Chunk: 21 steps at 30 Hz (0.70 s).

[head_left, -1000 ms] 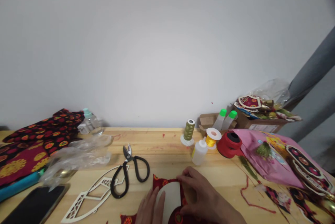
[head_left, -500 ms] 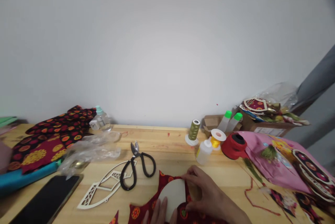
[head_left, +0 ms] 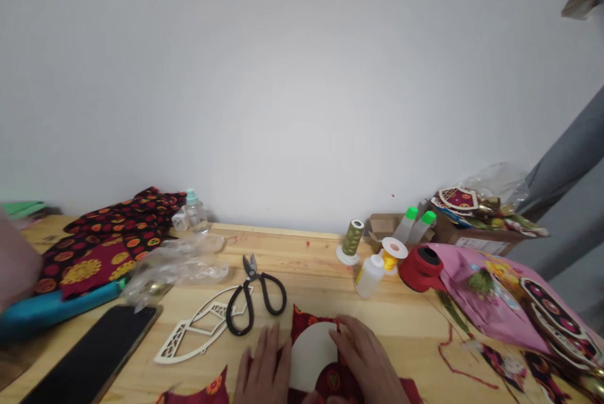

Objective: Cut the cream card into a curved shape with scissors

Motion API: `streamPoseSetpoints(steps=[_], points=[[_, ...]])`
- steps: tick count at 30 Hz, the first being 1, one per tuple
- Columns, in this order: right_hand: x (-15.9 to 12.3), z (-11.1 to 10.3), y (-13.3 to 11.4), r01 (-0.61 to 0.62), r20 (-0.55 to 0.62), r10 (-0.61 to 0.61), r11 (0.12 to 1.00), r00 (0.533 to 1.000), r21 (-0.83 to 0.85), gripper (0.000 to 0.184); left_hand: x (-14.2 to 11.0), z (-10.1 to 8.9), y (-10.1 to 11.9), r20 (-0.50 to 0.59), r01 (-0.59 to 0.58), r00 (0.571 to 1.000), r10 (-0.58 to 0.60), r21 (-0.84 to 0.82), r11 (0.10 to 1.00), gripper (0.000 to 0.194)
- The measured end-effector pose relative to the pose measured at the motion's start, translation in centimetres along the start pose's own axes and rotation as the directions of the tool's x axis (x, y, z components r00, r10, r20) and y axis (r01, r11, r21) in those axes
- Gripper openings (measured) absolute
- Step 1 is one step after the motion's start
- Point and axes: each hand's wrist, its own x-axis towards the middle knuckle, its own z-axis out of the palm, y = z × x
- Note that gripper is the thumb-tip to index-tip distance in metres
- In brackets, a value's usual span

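Dark red patterned fabric (head_left: pixel 304 323) lies at the bottom centre of the head view. On it rests a white piece with a rounded edge (head_left: pixel 311 353), and a dark red flap covers its lower right. My left hand (head_left: pixel 267 366) lies with fingers stretched out over the fabric's left side. My right hand (head_left: pixel 365 360) has bent fingers gripping the fabric's right edge, fingertips against the white piece. The lower parts of both hands are cut off by the frame. Black-handled scissors (head_left: pixel 252 297) lie opened beyond my left hand, partly over a pale openwork cutout (head_left: pixel 189 344).
A phone (head_left: pixel 89 357), a clear plastic bag (head_left: pixel 184 265) and folded patterned fabric (head_left: pixel 123 228) lie left. An olive thread spool (head_left: pixel 352 239), white bottle (head_left: pixel 370 277), yellow spool (head_left: pixel 391 256) and red tape-like roll (head_left: pixel 419 269) stand right, near a pink bag (head_left: pixel 476 297).
My left hand has moved up and left, now lying flat beside the white piece. My right fingers have drawn in over its right edge. The view has shifted slightly.
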Motion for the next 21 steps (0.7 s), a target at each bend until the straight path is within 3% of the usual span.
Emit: streamPoseSetpoints(steps=[4,9,16,21], points=[[-1.1,1.9,1.0,-0.012,-0.026,0.007,0.976,1.0,-0.216,0.076,1.5,-0.2,1.2,0.071,0.089,0.994,-0.086,-0.028,0.996,0.042],[-0.9,1.3,1.1,0.057,-0.009,-0.066,0.919,0.998,-0.391,0.07,2.1,-0.6,1.6,0.141,0.165,0.976,-0.164,0.002,0.986,0.036],[-0.7,1.3,1.2,0.06,-0.059,-0.089,0.92,0.994,-0.387,0.067,1.9,-0.5,1.0,0.087,0.13,0.988,-0.129,-0.007,0.991,0.035],[-0.5,1.0,0.8,0.062,-0.087,-0.101,0.926,0.991,-0.372,0.066,1.6,-0.3,1.3,0.125,0.141,0.983,-0.138,-0.016,0.99,0.037]])
